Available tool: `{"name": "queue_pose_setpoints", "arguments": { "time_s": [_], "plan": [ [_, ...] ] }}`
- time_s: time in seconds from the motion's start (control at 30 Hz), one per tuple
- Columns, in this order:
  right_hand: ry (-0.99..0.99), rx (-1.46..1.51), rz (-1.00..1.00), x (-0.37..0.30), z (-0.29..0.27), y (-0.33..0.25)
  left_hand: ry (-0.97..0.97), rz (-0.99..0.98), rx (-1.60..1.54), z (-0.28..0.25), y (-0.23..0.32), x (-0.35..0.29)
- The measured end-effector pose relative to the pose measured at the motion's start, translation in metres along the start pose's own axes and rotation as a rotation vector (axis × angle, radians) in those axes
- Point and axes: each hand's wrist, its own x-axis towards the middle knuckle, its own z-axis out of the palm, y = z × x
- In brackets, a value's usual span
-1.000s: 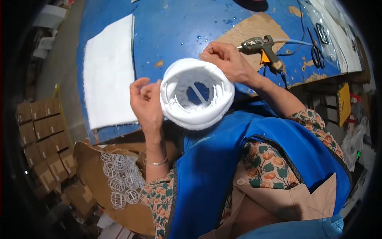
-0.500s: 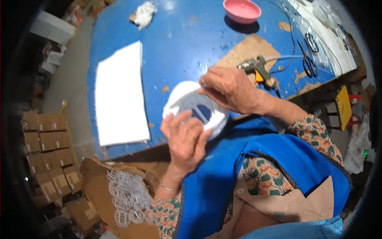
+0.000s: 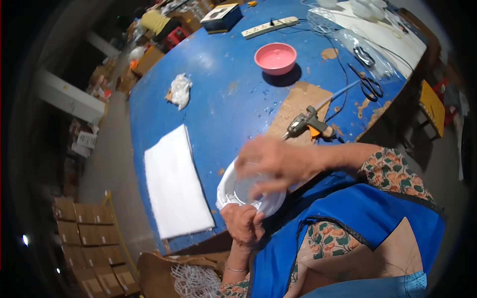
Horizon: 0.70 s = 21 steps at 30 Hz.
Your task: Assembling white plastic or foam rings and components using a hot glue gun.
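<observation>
White padded ring (image 3: 225, 192) sits by the blue table's (image 3: 218, 119) near edge, my left hand (image 3: 242, 223) clenched on its rim. My blurred right hand (image 3: 278, 163) covers much; its grip I can't tell. Tabletop reaches the pink bowl (image 3: 276, 69).

Sleeves (image 3: 397, 171): both are displaying orange blooms and green leaves on a cream ground. Apron (image 3: 348, 206): plain bright blue, it is covering the torso, with dark trim (image 3: 348, 231) edging its border. Collar (image 3: 370, 258): plain beige, it is forming broad, pointed flaps. Behind the left hand (image 3: 242, 223), a thin silver bracelet (image 3: 236, 269) is circling the wrist. Light-blue cloth (image 3: 357, 287) is showing below the collar.
</observation>
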Motion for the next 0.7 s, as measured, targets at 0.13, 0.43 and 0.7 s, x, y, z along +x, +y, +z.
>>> {"name": "queue_pose_setpoints", "arguments": {
  "time_s": [0.13, 0.43, 0.7],
  "plan": [
    [-0.409, 0.171, 0.231, -0.004, -0.003, -0.022, -0.066, 0.005, -0.063, -0.003, -0.006, 0.008],
    [-0.423, 0.393, -0.031, -0.020, -0.003, 0.001, -0.627, 0.022, 0.081, -0.046, -0.026, 0.031],
    [-0.381, 0.299, 0.093, -0.008, -0.027, 0.025, -0.437, -0.020, 0.126, -0.036, -0.024, 0.025]
  ]
}}
